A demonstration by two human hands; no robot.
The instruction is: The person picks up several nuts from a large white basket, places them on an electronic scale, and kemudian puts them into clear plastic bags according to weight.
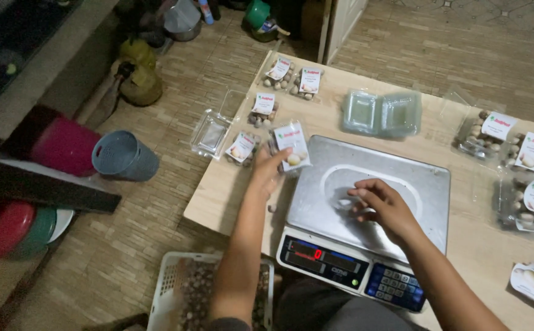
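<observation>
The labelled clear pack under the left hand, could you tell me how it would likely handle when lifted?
The pack looks like thin clear plastic, so probably light and slightly flexible. The round pieces inside may shift if tilted. Its flat base suggests it slides rather than rolls under the left hand.

Clutter around the packing table

A grey ribbed bin point(124, 156) lies tipped on the wooden floor beside a pink tub point(64, 146); empty clear clamshells point(381, 113) sit stacked on the plywood table point(230, 196), labelled filled packs point(512, 144) at right.

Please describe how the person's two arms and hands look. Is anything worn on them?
Both forearms are bare up to the frame's lower edge; no sleeves show. The left hand and right hand carry no gloves, and no watch, ring or bracelet can be made out in the dim light.
</observation>
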